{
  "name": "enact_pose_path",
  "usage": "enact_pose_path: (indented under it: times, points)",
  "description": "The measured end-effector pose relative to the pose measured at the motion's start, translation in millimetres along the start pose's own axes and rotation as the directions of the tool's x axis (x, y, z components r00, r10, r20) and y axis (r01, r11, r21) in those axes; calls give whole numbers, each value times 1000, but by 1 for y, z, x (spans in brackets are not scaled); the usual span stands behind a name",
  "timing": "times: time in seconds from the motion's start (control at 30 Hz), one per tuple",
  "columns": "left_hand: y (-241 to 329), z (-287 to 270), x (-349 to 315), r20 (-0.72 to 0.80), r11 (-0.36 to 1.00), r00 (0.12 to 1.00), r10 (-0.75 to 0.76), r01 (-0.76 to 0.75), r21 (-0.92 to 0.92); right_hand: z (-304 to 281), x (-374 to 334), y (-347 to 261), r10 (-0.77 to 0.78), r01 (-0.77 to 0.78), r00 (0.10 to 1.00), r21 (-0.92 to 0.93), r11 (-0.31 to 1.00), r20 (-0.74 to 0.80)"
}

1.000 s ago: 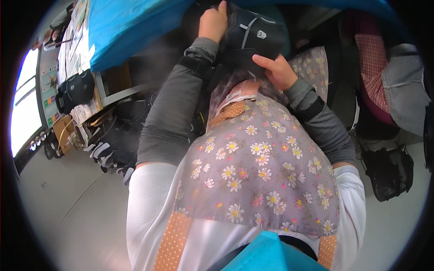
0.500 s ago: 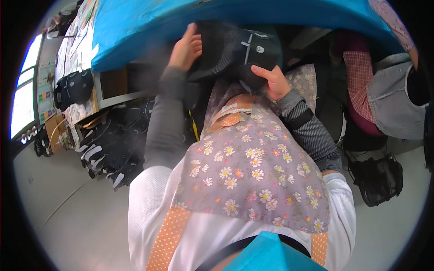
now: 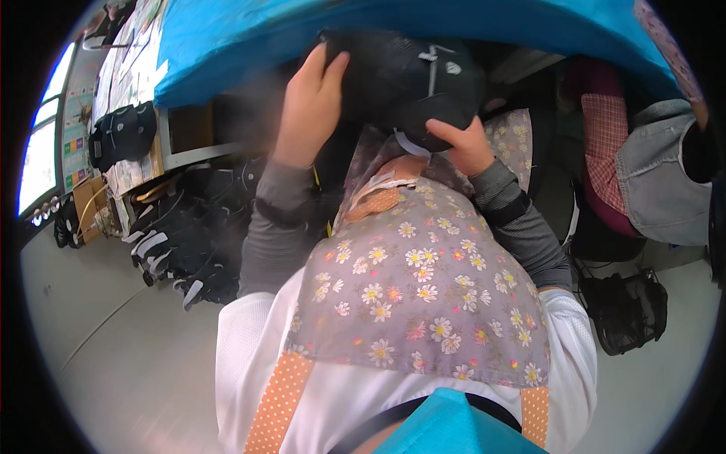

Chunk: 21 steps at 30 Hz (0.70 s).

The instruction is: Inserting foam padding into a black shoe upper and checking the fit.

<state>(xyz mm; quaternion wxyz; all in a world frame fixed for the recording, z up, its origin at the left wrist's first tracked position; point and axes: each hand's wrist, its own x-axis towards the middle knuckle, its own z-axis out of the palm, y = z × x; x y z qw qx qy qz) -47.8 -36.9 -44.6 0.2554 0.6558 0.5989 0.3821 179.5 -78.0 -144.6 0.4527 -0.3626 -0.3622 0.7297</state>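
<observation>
In front of my apron I hold up a rounded black fabric piece (image 3: pixel 412 83), shaped somewhat like a cap. It carries a small white emblem and a pale strip, and a light band curves from its lower edge. My left hand (image 3: pixel 311 106) grips its left side, thumb and forefinger tips showing against the dark cloth. On the lower right, my right hand (image 3: pixel 463 144) pinches it with the thumb on top; the other fingers are mostly hidden behind it. The piece's far side blends into the shadow.
A blue-covered table (image 3: pixel 227 53) spans the far side. Similar black pieces (image 3: pixel 125 136) hang at its left, above a heap of black items (image 3: pixel 189 234) with light ends. A seated person in a grey vest (image 3: pixel 665 166) is at right, near a black mesh bag (image 3: pixel 624 310).
The black piece has turned and shifted slightly right, so its emblem sits higher. My left hand has changed its grip and its back now faces me. My right hand has lowered slightly.
</observation>
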Motion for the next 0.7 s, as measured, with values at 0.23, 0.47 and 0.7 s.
enact_pose_path:
  times: [0.23, 0.47, 0.7]
  points:
    - [-24, 49, 41, 86, 523, 782, 617, -489, 698, 8, 4, -7, 30, -29, 1000, 416, 909, 5]
    - [-103, 77, 63, 276, 589, 815, 509, -564, 579, 4, 11, -1, 112, -89, 993, 409, 908, -33]
    - [-83, 107, 48, -17, 960, 995, 98, -91, 265, -18, 7, 17, 130, -203, 976, 505, 839, 176]
